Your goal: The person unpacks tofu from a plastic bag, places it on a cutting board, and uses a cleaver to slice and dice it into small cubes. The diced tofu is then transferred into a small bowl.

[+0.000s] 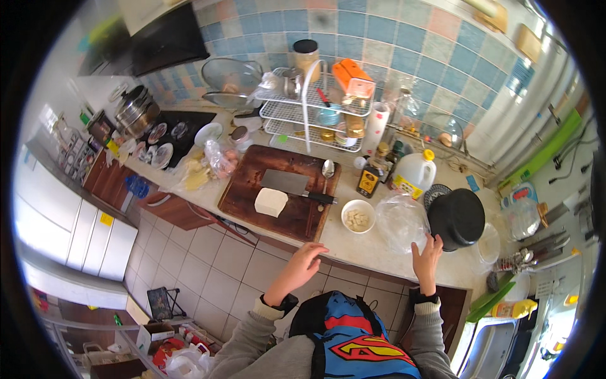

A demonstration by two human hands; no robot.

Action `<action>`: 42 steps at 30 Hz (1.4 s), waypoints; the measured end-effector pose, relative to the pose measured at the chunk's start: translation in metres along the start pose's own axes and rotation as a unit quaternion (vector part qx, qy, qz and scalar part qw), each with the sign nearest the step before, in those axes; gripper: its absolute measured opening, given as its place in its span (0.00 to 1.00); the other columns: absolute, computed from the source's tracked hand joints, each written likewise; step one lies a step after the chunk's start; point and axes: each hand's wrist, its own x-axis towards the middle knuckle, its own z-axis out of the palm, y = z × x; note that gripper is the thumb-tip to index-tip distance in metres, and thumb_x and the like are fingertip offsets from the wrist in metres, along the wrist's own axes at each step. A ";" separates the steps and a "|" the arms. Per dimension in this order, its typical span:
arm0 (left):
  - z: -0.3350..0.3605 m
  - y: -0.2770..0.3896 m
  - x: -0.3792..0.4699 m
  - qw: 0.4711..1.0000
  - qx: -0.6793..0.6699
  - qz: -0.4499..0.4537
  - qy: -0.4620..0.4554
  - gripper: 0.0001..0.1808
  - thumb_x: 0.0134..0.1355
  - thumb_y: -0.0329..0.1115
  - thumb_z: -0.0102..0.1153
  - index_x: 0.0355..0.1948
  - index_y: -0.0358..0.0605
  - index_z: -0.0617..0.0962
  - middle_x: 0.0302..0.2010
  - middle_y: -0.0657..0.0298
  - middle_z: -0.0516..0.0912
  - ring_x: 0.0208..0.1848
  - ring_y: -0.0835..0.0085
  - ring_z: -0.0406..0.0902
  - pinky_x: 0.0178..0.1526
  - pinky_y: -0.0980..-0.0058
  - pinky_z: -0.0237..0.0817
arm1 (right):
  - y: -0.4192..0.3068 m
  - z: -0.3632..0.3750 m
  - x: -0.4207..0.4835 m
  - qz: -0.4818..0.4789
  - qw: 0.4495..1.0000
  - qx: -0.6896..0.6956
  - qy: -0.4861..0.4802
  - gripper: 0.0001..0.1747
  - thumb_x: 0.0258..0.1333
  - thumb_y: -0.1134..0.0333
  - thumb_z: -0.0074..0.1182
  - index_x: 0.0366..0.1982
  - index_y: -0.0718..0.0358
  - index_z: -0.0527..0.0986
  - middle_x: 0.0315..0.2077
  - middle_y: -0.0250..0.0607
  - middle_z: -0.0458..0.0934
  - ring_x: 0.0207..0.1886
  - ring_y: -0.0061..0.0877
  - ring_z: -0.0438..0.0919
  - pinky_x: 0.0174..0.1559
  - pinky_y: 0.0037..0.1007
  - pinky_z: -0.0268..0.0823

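My left hand [302, 266] is just off the counter's front edge, below the wooden cutting board [246, 176], with nothing in it. On the board lie a white block of tofu [271, 202], a cleaver [285, 181] with a black handle, a metal spoon [327, 169] and chopsticks [310, 220]. My right hand [427, 256] is empty, fingers apart, by the counter edge between a clear plastic bag [401, 221] and a black pot [456, 218]; whether it touches either I cannot tell. A white bowl [358, 216] of pale cubes stands between board and bag.
A soy sauce bottle [368, 180] and a white jug [413, 173] stand behind the bowl. A white wire rack [307, 109] is behind the board. Bagged eggs [222, 158] lie at its left, near the stove [184, 125]. A sink [487, 348] is at lower right.
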 end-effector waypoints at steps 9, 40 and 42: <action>-0.079 -0.091 -0.038 0.951 0.099 -0.099 0.277 0.08 0.58 0.22 0.57 0.37 0.39 0.72 0.40 0.52 0.76 0.43 0.56 0.75 0.47 0.64 0.66 | -0.180 0.065 0.023 -0.197 0.959 0.146 -0.141 0.17 0.42 0.78 0.60 0.38 0.64 0.73 0.41 0.51 0.73 0.49 0.49 0.71 0.49 0.45 0.66; -0.273 -0.203 -0.029 0.989 -0.064 -0.127 0.043 0.11 0.62 0.21 0.52 0.45 0.38 0.77 0.50 0.55 0.77 0.51 0.67 0.78 0.51 0.71 0.71 | -0.298 0.191 0.131 -0.304 0.916 -0.121 -0.235 0.22 0.38 0.62 0.69 0.39 0.58 0.76 0.37 0.37 0.74 0.47 0.36 0.77 0.45 0.37 0.72; -0.265 -0.203 -0.033 0.989 -0.056 -0.124 0.063 0.11 0.61 0.22 0.53 0.45 0.40 0.77 0.49 0.56 0.78 0.49 0.65 0.79 0.49 0.69 0.72 | -0.308 0.176 0.128 -0.301 0.913 -0.126 -0.244 0.20 0.44 0.62 0.66 0.39 0.60 0.73 0.38 0.39 0.73 0.39 0.38 0.80 0.37 0.39 0.74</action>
